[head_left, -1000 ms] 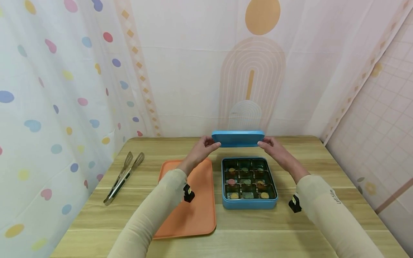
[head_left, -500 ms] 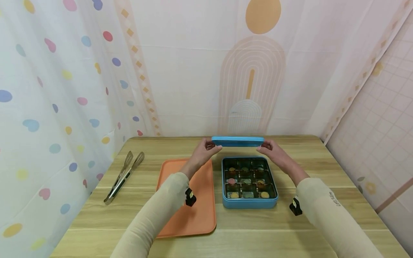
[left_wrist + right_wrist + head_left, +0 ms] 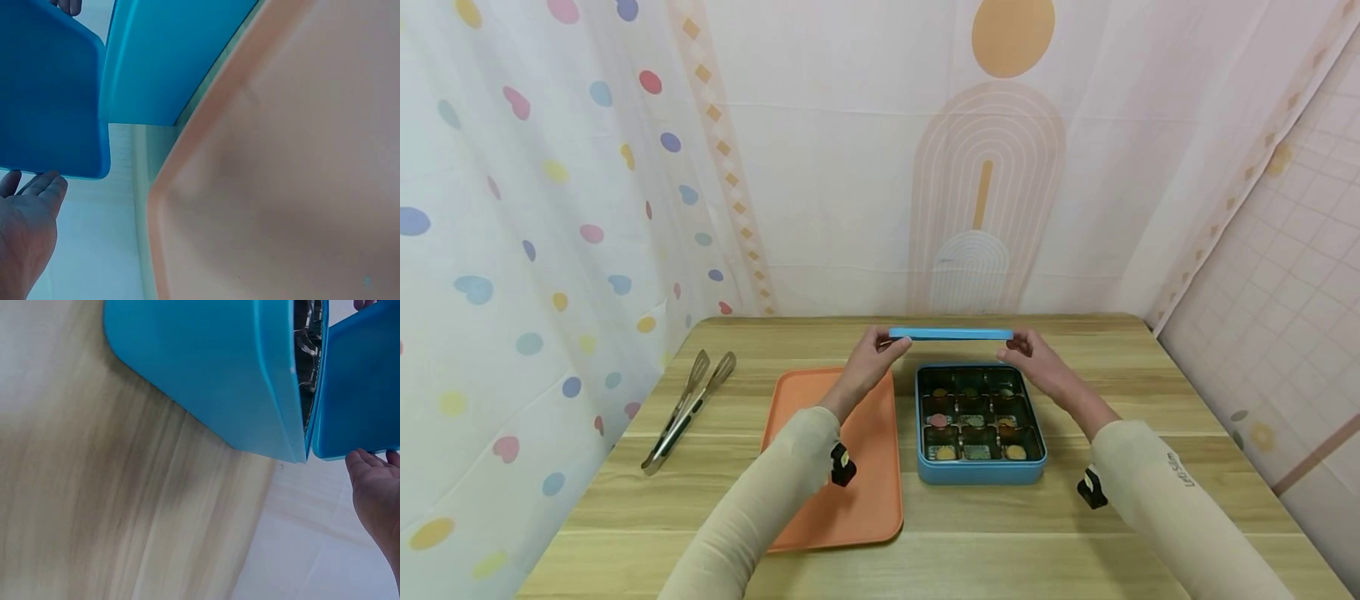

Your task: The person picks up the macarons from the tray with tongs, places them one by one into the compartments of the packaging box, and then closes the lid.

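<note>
A blue lid (image 3: 951, 333) is held up behind and above the blue square box (image 3: 981, 473), seen nearly edge-on in the head view. My left hand (image 3: 871, 362) grips its left edge, and my right hand (image 3: 1039, 362) grips the right edge. The lid's inner face (image 3: 50, 94) shows in the left wrist view. Below it stands the box, uncovered, with a dark divided insert (image 3: 973, 408) of several compartments. Small round pieces, yellow, green and one pink (image 3: 937, 421), lie in the compartments. What they are is too small to tell.
An orange tray (image 3: 872, 500) lies left of the box, partly under my left forearm. Metal tongs with dark grips (image 3: 688, 412) rest farther left on the wooden table (image 3: 1000, 542). Patterned curtains hang behind the table and at both sides.
Both hands have tipped the lid from showing its underside to nearly level. Its upper edge has come down a little. The box, tray and tongs have not moved.
</note>
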### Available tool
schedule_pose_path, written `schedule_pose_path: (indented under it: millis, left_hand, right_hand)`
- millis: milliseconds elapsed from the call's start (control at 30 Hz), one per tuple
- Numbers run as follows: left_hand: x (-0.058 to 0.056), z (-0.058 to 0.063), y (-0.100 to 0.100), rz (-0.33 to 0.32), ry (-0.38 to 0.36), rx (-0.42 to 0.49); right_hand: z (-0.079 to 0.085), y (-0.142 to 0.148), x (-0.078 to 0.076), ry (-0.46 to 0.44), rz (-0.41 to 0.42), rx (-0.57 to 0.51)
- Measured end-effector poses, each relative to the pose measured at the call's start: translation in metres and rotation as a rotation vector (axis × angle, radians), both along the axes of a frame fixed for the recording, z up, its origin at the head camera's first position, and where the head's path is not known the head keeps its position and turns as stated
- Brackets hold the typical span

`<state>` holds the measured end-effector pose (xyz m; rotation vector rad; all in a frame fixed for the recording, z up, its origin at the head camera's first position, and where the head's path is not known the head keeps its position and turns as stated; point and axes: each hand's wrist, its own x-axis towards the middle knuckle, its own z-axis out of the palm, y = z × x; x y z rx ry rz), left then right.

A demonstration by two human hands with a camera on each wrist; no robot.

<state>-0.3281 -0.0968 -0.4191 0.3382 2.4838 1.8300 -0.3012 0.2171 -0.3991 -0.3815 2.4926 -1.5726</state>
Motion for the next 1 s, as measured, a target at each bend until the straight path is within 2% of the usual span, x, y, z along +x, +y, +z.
schedule_pose_path:
  millis: [233, 600, 867, 1000]
  left_hand:
    - [0.004, -0.003, -0.001, 0.031, 0.019, -0.024]
    - [0.006, -0.006, 0.001, -0.006, 0.001, 0.026]
    - [0.013, -0.016, -0.002, -0.031, 0.066, -0.023]
    - [0.019, -0.020, -0.004, -0.064, 0.083, -0.009]
  right_hand:
    - [-0.004, -0.002, 0.003, 0.013, -0.004, 0.004]
    - [-0.007, -0.001, 0.005, 0.054, -0.032, 0.004]
    - [-0.014, 0.006, 0.010, 0.127, 0.012, 0.008]
    - [-0.018, 0.008, 0.017, 0.155, 0.050, 0.000]
